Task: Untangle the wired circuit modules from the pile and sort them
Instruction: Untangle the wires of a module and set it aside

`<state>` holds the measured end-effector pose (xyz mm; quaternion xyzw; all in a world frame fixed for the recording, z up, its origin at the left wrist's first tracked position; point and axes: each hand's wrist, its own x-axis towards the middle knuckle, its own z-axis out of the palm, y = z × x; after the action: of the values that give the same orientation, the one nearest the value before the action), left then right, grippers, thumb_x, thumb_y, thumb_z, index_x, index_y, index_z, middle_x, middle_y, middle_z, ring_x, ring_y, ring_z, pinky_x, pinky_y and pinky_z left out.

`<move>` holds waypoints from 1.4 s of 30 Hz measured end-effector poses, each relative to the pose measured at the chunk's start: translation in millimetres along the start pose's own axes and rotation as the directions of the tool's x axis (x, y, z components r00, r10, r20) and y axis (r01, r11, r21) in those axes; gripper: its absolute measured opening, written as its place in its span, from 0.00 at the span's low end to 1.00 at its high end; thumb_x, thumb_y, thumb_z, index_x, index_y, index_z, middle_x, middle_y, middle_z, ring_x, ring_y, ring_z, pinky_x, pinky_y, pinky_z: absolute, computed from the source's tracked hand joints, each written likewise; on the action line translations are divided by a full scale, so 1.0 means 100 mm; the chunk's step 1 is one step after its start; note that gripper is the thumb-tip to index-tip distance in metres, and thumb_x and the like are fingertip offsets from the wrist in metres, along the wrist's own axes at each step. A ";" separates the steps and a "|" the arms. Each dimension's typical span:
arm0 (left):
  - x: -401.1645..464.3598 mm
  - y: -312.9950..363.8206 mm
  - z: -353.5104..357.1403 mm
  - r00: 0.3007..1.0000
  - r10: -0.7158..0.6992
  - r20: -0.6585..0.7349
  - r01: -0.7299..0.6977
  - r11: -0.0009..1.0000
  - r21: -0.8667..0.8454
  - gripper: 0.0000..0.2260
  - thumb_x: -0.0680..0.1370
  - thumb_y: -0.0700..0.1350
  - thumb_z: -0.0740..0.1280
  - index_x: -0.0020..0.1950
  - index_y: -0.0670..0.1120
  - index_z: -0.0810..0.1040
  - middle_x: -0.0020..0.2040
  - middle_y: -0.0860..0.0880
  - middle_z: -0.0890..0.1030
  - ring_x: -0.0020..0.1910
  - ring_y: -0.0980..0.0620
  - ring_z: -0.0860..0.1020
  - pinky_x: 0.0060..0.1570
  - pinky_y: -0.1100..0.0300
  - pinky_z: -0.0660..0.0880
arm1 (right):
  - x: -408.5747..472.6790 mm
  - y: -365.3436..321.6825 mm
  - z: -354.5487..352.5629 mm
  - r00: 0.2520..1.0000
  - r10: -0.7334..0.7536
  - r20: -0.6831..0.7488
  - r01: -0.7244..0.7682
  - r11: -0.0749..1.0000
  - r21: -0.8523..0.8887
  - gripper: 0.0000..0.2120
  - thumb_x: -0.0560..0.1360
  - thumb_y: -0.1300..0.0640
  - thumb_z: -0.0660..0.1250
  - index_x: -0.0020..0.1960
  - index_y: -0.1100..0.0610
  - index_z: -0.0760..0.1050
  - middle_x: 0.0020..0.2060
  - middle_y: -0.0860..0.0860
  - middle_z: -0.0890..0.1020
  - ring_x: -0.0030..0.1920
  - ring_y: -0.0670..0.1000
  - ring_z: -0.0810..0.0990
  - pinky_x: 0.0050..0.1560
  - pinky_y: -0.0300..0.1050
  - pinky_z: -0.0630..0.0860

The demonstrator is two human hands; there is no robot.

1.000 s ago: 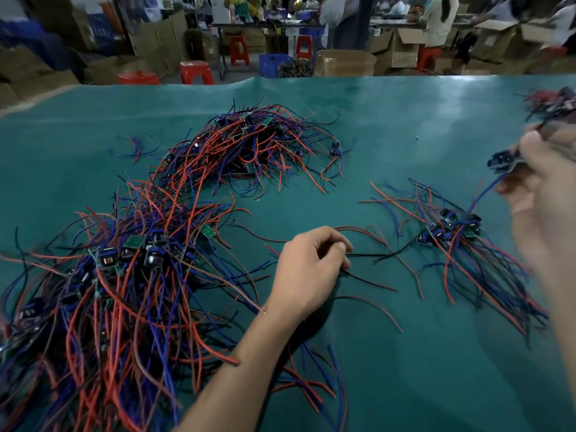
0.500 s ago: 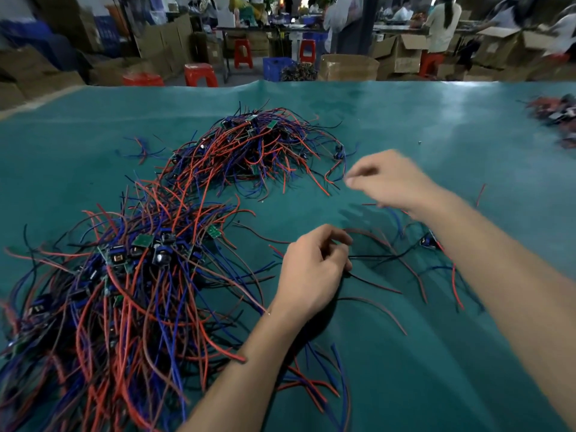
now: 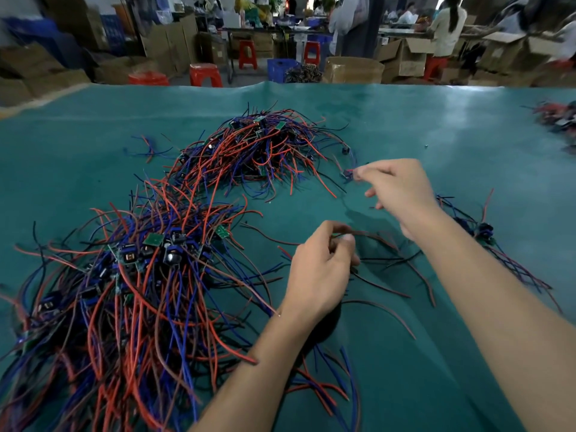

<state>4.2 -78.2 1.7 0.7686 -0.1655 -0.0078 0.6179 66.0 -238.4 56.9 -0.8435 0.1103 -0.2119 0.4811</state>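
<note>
Wired circuit modules lie in a large tangled pile [image 3: 131,275] of red, blue and black leads on the left of the green table cover [image 3: 436,126]; I see small green boards and dark components near its middle. A second heap [image 3: 258,151] sits farther back, near the centre of the cover. My left hand [image 3: 318,275] rests just right of the large pile, its fingers curled and pinching dark loose wires [image 3: 383,263] that trail off to the right. My right hand [image 3: 396,191] is raised beyond it, thumb and forefinger pinching a small module [image 3: 348,174] at the near edge of the second heap, the other fingers loosely bent. A sorted group [image 3: 486,232] of modules lies partly hidden behind my right forearm, and another blurred cluster [image 3: 558,120] sits at the far right edge. Cardboard boxes [image 3: 402,57] and red stools [image 3: 205,74] stand beyond the table
</note>
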 end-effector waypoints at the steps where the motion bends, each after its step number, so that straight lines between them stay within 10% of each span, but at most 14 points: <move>1: -0.01 0.01 0.00 1.000 -0.007 -0.013 0.007 1.000 -0.018 0.10 0.80 0.53 0.59 0.54 0.51 0.76 0.38 0.53 0.84 0.34 0.53 0.78 0.46 0.48 0.79 | -0.11 -0.04 -0.08 1.000 -0.020 -0.021 0.021 0.997 0.075 0.13 0.71 0.47 0.68 0.42 0.54 0.86 0.41 0.54 0.87 0.33 0.44 0.80 0.37 0.44 0.74; 8: -0.03 0.05 -0.05 0.999 -0.044 -0.005 0.043 0.997 -0.061 0.24 0.84 0.60 0.51 0.47 0.46 0.80 0.38 0.51 0.84 0.31 0.52 0.77 0.34 0.52 0.72 | -0.98 -0.13 -0.24 0.963 -0.097 0.251 0.019 0.955 0.296 0.16 0.72 0.49 0.69 0.30 0.57 0.84 0.29 0.56 0.84 0.29 0.47 0.75 0.29 0.37 0.68; 15: 0.00 0.03 -0.02 0.997 -0.074 -0.028 0.074 0.997 0.002 0.07 0.81 0.42 0.64 0.46 0.45 0.80 0.34 0.51 0.83 0.29 0.55 0.78 0.34 0.58 0.74 | -1.01 -0.05 -0.23 0.865 -0.077 0.497 -0.062 0.964 0.259 0.20 0.72 0.52 0.66 0.24 0.58 0.80 0.23 0.57 0.79 0.26 0.47 0.73 0.30 0.34 0.67; 21: -0.02 0.03 -0.01 0.998 -0.058 0.004 0.058 0.997 -0.044 0.07 0.81 0.37 0.63 0.47 0.45 0.78 0.32 0.51 0.82 0.29 0.52 0.76 0.33 0.58 0.74 | -0.87 0.21 -0.22 0.997 0.001 0.075 0.016 0.976 -0.218 0.17 0.78 0.43 0.68 0.38 0.54 0.81 0.30 0.47 0.83 0.32 0.47 0.79 0.37 0.40 0.71; 28: -0.03 0.07 -0.01 0.988 -0.016 0.154 0.027 0.997 -0.068 0.06 0.70 0.43 0.63 0.39 0.43 0.78 0.29 0.49 0.81 0.28 0.54 0.74 0.33 0.61 0.70 | -0.82 0.10 -0.28 0.954 0.249 0.168 -0.298 0.715 0.632 0.05 0.78 0.65 0.67 0.48 0.59 0.82 0.44 0.62 0.86 0.27 0.47 0.70 0.22 0.38 0.63; 42: -0.03 0.04 -0.02 0.990 0.076 0.116 -0.081 0.996 0.032 0.11 0.83 0.46 0.63 0.42 0.46 0.80 0.27 0.50 0.77 0.27 0.56 0.71 0.32 0.59 0.68 | -0.81 0.13 -0.30 0.890 0.209 0.405 -0.443 0.603 0.663 0.12 0.78 0.68 0.61 0.53 0.63 0.83 0.44 0.58 0.86 0.34 0.50 0.81 0.32 0.39 0.78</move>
<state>0.4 -76.3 5.5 0.7710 -0.2308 -0.0245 0.5930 -19.5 -236.5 39.0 -0.5605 0.0979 -0.0215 0.8221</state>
